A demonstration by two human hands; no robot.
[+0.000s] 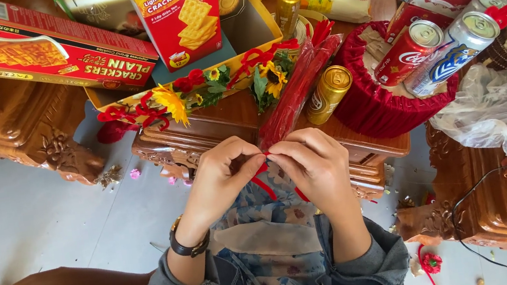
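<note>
My left hand point(224, 174) and my right hand point(313, 162) meet in front of me, fingertips pinching a thin red ribbon point(263, 183) at the near end of a long red cellophane-wrapped bundle point(296, 91). The bundle lies slanted across the carved wooden table point(234, 115), running away to the upper right. Loose ribbon ends hang down between my hands over my patterned lap. A dark watch band circles my left wrist.
A yellow tray point(251, 28) trimmed with sunflowers and red bows holds cracker boxes point(52, 48). A gold can point(327, 93) lies beside the bundle. A red fabric basket point(385, 102) carries drink cans point(443, 45). Clear plastic wrap point(490, 108) and a black cable point(470, 199) are at right.
</note>
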